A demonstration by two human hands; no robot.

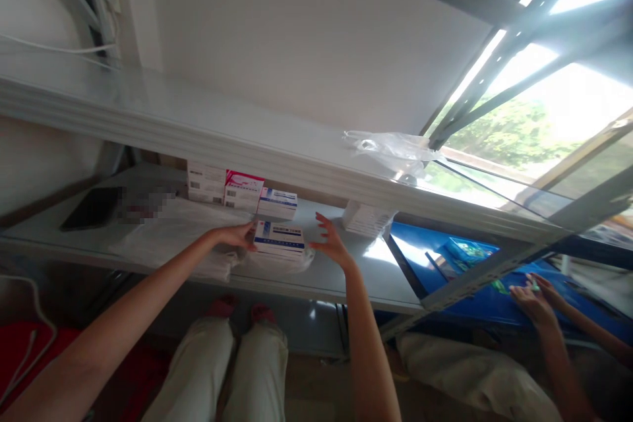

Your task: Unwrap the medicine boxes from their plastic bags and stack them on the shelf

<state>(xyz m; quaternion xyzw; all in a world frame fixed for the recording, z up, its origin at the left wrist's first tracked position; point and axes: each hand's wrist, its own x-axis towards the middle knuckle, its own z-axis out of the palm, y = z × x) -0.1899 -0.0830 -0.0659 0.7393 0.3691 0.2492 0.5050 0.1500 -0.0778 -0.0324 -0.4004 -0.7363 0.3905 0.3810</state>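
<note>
In the head view my left hand [237, 235] grips the left end of a white-and-blue medicine box [279, 237], its fingertips partly hidden by the box. Under and around the box lies a clear plastic bag [291, 262]. My right hand [332, 242] is open with fingers spread, a little to the right of the box and apart from it. Just behind stands another white-and-blue box [277, 203]. Left of that are a pink-and-white box [244, 191] and a white box with barcodes [206, 182].
White cartons [366, 218] sit at the lower shelf's right end. Sheets of clear plastic [182, 231] and a dark flat object [91, 208] lie to the left. The upper shelf [222, 122] overhangs, bearing a crumpled plastic bag [390, 148]. Another person's hands [534, 297] work over a blue surface.
</note>
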